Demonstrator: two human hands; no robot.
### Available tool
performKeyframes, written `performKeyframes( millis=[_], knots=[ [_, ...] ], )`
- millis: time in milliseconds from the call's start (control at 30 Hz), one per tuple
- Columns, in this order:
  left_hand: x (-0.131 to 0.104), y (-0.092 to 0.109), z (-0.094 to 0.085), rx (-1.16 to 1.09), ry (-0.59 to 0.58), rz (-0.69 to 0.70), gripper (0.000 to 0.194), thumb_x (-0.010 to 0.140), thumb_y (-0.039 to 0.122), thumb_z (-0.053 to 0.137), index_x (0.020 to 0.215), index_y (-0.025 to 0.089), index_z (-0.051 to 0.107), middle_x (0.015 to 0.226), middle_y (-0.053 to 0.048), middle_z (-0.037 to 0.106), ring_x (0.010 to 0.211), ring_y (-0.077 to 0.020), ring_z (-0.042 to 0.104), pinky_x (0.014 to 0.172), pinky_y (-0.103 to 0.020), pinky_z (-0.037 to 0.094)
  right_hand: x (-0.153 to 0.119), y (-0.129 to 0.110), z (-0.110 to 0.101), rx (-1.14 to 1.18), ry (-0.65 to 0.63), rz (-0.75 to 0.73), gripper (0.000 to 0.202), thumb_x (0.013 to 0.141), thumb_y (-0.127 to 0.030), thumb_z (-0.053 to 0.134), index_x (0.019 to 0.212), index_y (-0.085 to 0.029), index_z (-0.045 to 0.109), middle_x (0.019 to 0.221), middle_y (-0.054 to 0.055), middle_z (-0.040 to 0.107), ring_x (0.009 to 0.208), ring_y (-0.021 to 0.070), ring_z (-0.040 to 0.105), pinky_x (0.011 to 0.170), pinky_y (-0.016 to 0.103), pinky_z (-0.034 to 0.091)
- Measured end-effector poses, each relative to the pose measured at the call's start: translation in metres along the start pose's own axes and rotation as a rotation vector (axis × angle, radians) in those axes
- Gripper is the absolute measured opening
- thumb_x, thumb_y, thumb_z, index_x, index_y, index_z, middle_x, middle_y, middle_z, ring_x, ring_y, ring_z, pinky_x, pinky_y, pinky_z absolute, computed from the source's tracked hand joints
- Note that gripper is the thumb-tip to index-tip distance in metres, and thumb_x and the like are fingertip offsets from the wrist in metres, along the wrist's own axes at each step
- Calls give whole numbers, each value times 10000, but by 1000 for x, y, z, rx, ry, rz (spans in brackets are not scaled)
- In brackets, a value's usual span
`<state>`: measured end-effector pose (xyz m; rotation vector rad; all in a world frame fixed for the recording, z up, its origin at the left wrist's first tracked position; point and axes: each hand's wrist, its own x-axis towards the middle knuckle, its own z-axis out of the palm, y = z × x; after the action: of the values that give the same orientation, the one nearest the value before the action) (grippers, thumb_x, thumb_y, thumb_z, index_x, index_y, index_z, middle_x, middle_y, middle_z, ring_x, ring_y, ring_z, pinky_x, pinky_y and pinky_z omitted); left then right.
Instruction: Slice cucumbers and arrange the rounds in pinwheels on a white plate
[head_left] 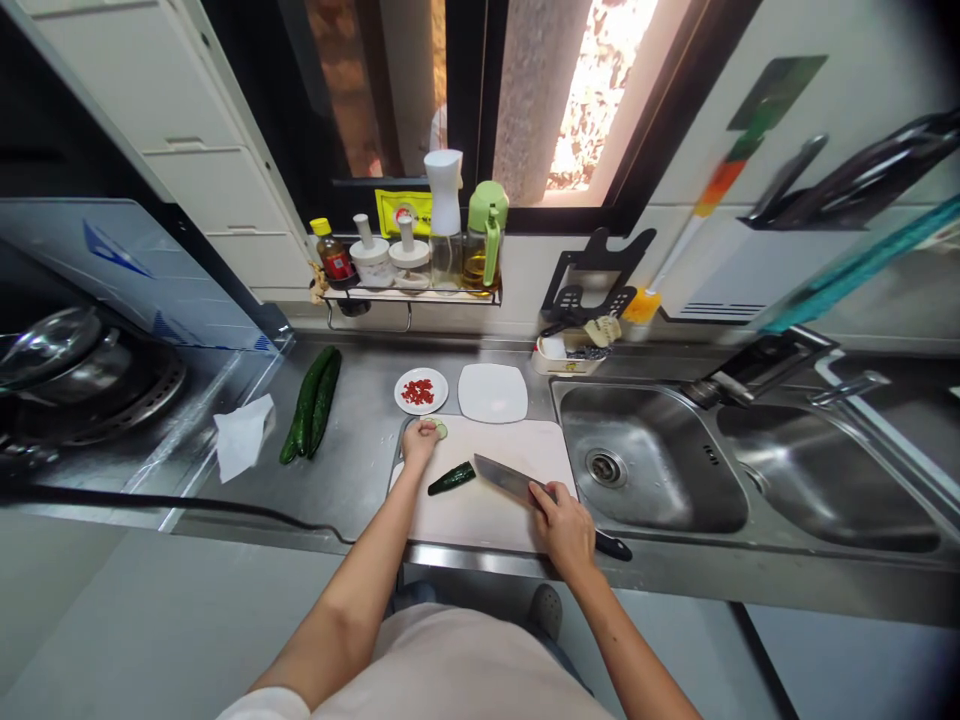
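My left hand (421, 440) is at the upper left corner of the white cutting board (495, 520), its fingers pinching pale green cucumber slices (439, 429). In my right hand (564, 522) is a large kitchen knife (504, 477), its blade pointing left above the board. A short piece of dark green cucumber (451, 479) lies on the board between my hands, just left of the blade's tip. Behind the board stand a white plate with chopped red pieces (418, 392) and a square white plate (493, 392) with nothing on it.
Whole cucumbers (313, 403) and a white paper (244, 437) lie on the left counter. A double sink (652, 460) is to the right. A black handle (613, 546) pokes out by the board's right edge. Bottles stand on a rack (412, 296) behind; a pan (90, 375) is far left.
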<state>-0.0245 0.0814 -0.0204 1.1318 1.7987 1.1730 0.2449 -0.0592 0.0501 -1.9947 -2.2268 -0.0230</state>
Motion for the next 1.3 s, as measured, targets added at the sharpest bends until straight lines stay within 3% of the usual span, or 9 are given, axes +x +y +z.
performKeyframes(
  millis=[167, 433, 700, 1067, 1300],
  knots=[
    [5, 10, 1, 235, 0, -65, 161, 682, 280, 666, 817, 196, 641, 682, 9, 648, 596, -115, 558, 602, -234, 400, 0, 1, 1, -1, 0, 2, 375, 814, -176, 532, 1157, -292, 627, 1032, 37, 565, 739, 125, 508, 673, 248, 337],
    [2, 16, -2, 482, 74, 100, 192, 744, 223, 605, 927, 233, 662, 837, -40, 665, 795, -195, 586, 703, -281, 398, -1, 1, 3, 20, 5, 7, 398, 798, -163, 523, 1163, -288, 621, 1022, 35, 560, 736, 124, 506, 678, 244, 351],
    [-6, 4, -8, 597, 24, 256, 200, 803, 291, 588, 946, 234, 715, 951, -92, 620, 932, -242, 538, 805, -340, 413, -3, -1, 4, 42, 7, 13, 388, 798, -162, 510, 1147, -280, 630, 1011, 36, 564, 727, 122, 511, 675, 242, 356],
    [-12, 7, -12, 505, 35, 239, 214, 812, 272, 564, 967, 233, 707, 956, -77, 613, 903, -222, 562, 812, -333, 435, -1, -4, 1, 73, -5, 41, 364, 813, -164, 511, 1144, -263, 627, 991, 29, 574, 743, 122, 530, 677, 237, 355],
    [-48, 0, -22, 382, 20, 285, 207, 821, 273, 545, 949, 216, 697, 938, -69, 623, 801, -186, 585, 784, -320, 460, 3, -7, -2, 131, -47, 186, 327, 855, -187, 500, 1158, -249, 608, 949, 16, 586, 692, 104, 531, 600, 234, 304]
  ],
)
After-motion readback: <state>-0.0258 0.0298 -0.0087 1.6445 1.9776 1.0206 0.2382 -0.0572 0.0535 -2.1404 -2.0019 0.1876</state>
